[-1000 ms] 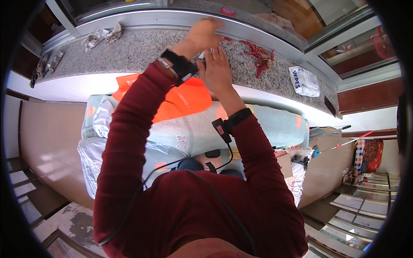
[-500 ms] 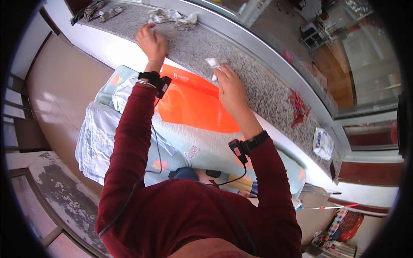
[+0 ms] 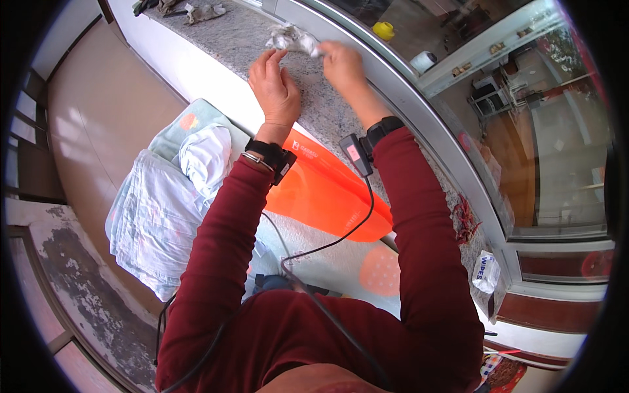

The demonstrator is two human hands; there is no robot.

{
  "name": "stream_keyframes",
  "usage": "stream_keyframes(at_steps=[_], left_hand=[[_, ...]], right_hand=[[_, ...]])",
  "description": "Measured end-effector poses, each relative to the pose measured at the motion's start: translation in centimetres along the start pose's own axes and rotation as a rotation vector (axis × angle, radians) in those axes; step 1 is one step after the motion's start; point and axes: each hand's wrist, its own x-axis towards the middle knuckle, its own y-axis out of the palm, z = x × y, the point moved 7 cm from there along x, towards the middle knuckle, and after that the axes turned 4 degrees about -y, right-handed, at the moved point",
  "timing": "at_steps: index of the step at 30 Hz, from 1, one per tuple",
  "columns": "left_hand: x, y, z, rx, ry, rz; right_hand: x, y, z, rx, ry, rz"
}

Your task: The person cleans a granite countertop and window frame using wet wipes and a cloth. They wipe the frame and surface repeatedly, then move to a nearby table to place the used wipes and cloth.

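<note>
My right hand (image 3: 344, 65), a little blurred, is closed at the far side of the speckled granite sill (image 3: 226, 47). A small white crumpled wipe (image 3: 316, 51) shows at its fingertips, close against a pile of crumpled grey-white wipes (image 3: 288, 39). My left hand (image 3: 274, 92) hovers over the sill's near edge with fingers bent and apart, holding nothing. Below both wrists, an orange plastic bag (image 3: 321, 196) lies along the sill's edge on a pale patterned cover.
A window frame (image 3: 393, 98) borders the sill's far side. Dried red chillies (image 3: 464, 219) and a wipes packet (image 3: 485, 272) sit at its right end. Dark crumpled cloths (image 3: 167, 6) lie at the far left. Folded pale cloth (image 3: 154, 216) is on the left. Cables run from both wrists.
My right hand has moved left and away from me, bringing the white wipe to the crumpled pile. My left hand has shifted right and nearer. The view has turned somewhat.
</note>
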Motion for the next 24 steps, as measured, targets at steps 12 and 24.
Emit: stream_keyframes(at_steps=[12,24], left_hand=[[0.0,-0.1,0.1,-0.014,-0.083,0.018],[-0.1,0.0,0.4,-0.026,-0.036,-0.011]], right_hand=[[12.9,8.1,3.6,-0.404,-0.255,0.433],[4.4,6.1,0.7,-0.072,-0.382,0.443]])
